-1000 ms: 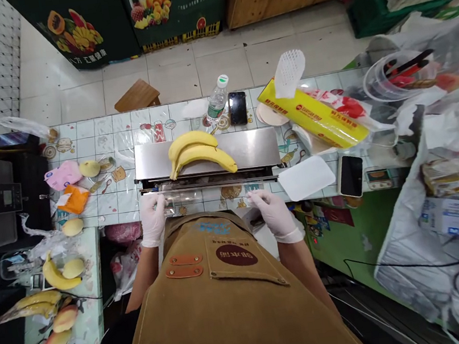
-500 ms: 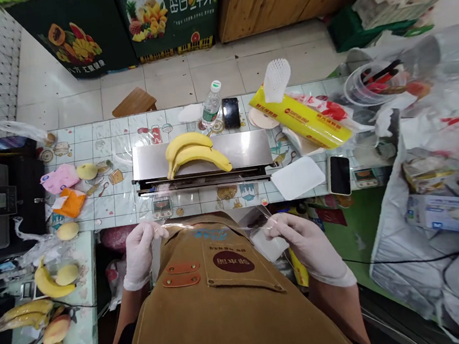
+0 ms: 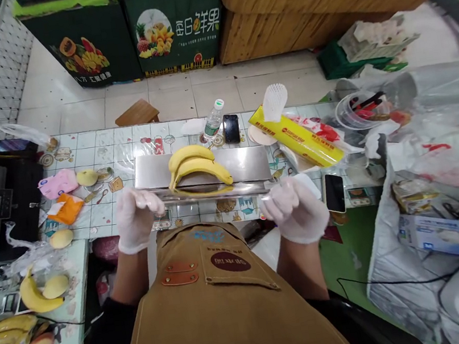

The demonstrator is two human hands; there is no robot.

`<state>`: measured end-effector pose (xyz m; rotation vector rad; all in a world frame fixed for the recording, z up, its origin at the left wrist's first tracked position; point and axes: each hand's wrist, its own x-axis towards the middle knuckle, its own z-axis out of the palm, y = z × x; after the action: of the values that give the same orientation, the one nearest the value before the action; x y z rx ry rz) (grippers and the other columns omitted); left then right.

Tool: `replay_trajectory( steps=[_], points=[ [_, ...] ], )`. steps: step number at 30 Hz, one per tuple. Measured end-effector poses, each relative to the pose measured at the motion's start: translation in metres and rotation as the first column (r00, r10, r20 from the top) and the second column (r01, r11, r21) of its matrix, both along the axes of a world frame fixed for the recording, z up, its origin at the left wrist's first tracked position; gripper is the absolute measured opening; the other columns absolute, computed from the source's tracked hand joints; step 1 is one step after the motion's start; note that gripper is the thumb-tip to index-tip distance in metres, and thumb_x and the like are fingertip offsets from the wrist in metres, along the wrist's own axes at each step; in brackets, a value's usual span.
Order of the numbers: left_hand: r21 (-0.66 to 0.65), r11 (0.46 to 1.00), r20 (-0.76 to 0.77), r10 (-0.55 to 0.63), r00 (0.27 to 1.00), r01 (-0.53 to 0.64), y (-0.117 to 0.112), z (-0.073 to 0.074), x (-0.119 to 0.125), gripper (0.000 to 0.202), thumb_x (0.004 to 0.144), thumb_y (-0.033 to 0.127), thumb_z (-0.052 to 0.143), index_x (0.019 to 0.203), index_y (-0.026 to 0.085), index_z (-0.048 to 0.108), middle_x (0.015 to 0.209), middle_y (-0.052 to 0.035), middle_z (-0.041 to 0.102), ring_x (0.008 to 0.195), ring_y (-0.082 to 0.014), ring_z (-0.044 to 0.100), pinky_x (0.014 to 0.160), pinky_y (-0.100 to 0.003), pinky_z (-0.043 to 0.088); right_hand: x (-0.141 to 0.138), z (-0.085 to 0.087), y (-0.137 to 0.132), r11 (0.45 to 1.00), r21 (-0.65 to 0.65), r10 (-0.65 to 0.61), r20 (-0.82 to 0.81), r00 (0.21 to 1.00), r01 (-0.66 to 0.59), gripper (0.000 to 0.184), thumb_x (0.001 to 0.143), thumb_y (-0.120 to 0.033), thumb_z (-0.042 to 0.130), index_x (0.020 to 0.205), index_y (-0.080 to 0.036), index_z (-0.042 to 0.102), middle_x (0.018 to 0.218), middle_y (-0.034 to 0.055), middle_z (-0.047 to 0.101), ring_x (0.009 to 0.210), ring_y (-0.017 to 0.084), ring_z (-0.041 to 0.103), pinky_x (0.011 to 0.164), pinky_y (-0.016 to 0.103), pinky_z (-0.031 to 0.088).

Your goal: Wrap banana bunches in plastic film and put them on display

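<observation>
Tabletop's near edge (image 3: 106, 227) below, my left hand (image 3: 135, 219) and right hand (image 3: 298, 209) pinch clear film (image 3: 216, 195) before the bananas (image 3: 201, 169); uneven pulling could crumple it.

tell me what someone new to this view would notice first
Probably the bright bananas, lying on the steel plate near the middle of the view. Next, the white-gloved left hand and right hand, just nearer the wearer, with what looks like shiny clear film between them. The long yellow box slants right of the plate.
</observation>
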<state>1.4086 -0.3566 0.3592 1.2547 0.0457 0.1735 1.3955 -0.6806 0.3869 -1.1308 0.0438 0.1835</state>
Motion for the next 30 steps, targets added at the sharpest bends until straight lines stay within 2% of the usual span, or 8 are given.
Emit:
replay_trajectory(
  steps=[4, 8, 11, 14, 20, 23, 26, 30],
  points=[
    [0.058, 0.992, 0.006, 0.108, 0.994, -0.108, -0.008, -0.005, 0.063, 0.063, 0.098, 0.084, 0.058, 0.075, 0.026, 0.050, 0.071, 0.0010, 0.070, 0.079, -0.0230, 0.078, 0.082, -0.046, 0.069, 0.067, -0.003, 0.014, 0.987, -0.083, -0.128, 0.084, 0.988, 0.135, 0.065, 0.091, -0.072, 0.074, 0.070, -0.028, 0.031, 0.057, -0.0055, 0.039, 0.054, 0.018, 0.051, 0.058, 0.035, 0.056],
    [0.018, 0.995, -0.004, 0.103, 0.995, -0.103, -0.016, -0.020, 0.110, 0.061, 0.104, 0.081, 0.051, 0.082, 0.024, 0.055, 0.093, -0.0026, 0.081, 0.108, -0.0269, 0.082, 0.100, -0.051, 0.067, 0.112, -0.018, 0.018, 0.983, -0.074, -0.161, 0.117, 0.980, 0.170, 0.060, 0.091, -0.075, 0.073, 0.074, -0.029, 0.039, 0.072, -0.0027, 0.061, 0.079, 0.021, 0.072, 0.081, 0.040, 0.068],
    [-0.029, 0.997, 0.026, 0.068, 0.997, -0.067, -0.022, -0.034, 0.135, 0.057, 0.104, 0.077, 0.056, 0.084, 0.024, 0.055, 0.100, -0.0030, 0.083, 0.114, -0.0271, 0.081, 0.107, -0.052, 0.065, 0.136, -0.031, 0.023, 0.977, -0.037, -0.205, 0.116, 0.972, 0.211, 0.056, 0.092, -0.073, 0.073, 0.077, -0.028, 0.043, 0.093, -0.0003, 0.077, 0.102, 0.023, 0.079, 0.097, 0.043, 0.068],
    [-0.050, 0.997, 0.040, 0.067, 0.997, -0.065, -0.030, -0.048, 0.154, 0.054, 0.103, 0.075, 0.061, 0.084, 0.024, 0.055, 0.104, -0.0037, 0.085, 0.118, -0.0270, 0.081, 0.113, -0.052, 0.062, 0.154, -0.046, 0.029, 0.963, -0.004, -0.268, 0.113, 0.957, 0.270, 0.054, 0.095, -0.072, 0.071, 0.079, -0.028, 0.046, 0.110, 0.0020, 0.082, 0.114, 0.024, 0.080, 0.107, 0.047, 0.066],
    [0.050, 0.999, 0.039, 0.008, 0.999, -0.010, -0.038, -0.077, 0.176, 0.051, 0.103, 0.072, 0.063, 0.088, 0.023, 0.058, 0.111, -0.0053, 0.085, 0.125, -0.0267, 0.079, 0.120, -0.050, 0.058, 0.186, -0.080, 0.040, 0.948, 0.045, -0.319, 0.167, 0.933, 0.316, 0.049, 0.096, -0.070, 0.074, 0.081, -0.028, 0.053, 0.114, 0.0005, 0.084, 0.120, 0.024, 0.080, 0.117, 0.053, 0.060],
    [0.131, 0.991, 0.038, -0.023, 0.999, 0.018, -0.040, -0.097, 0.182, 0.047, 0.106, 0.068, 0.060, 0.091, 0.023, 0.058, 0.114, -0.0064, 0.083, 0.132, -0.0268, 0.075, 0.122, -0.050, 0.056, 0.196, -0.103, 0.042, 0.936, -0.047, -0.333, 0.209, 0.920, 0.349, 0.048, 0.100, -0.071, 0.069, 0.084, -0.028, 0.054, 0.114, 0.0012, 0.084, 0.124, 0.025, 0.078, 0.119, 0.055, 0.058],
    [0.217, 0.975, 0.038, -0.062, 0.997, 0.052, -0.041, -0.117, 0.186, 0.046, 0.108, 0.066, 0.058, 0.093, 0.023, 0.058, 0.115, -0.0067, 0.080, 0.134, -0.0271, 0.073, 0.124, -0.051, 0.053, 0.200, -0.125, 0.041, 0.914, -0.217, -0.289, 0.244, 0.926, 0.342, 0.046, 0.104, -0.070, 0.061, 0.087, -0.028, 0.054, 0.116, 0.0048, 0.083, 0.130, 0.025, 0.076, 0.121, 0.054, 0.056],
    [0.358, 0.929, 0.002, -0.097, 0.995, 0.090, -0.039, -0.136, 0.186, 0.046, 0.110, 0.066, 0.054, 0.094, 0.023, 0.059, 0.107, -0.0059, 0.077, 0.133, -0.0281, 0.074, 0.119, -0.049, 0.055, 0.196, -0.148, 0.036, 0.828, -0.485, -0.154, 0.283, 0.947, 0.280, 0.046, 0.109, -0.068, 0.051, 0.089, -0.027, 0.054, 0.125, 0.0111, 0.082, 0.132, 0.029, 0.074, 0.118, 0.054, 0.057]
  ],
)
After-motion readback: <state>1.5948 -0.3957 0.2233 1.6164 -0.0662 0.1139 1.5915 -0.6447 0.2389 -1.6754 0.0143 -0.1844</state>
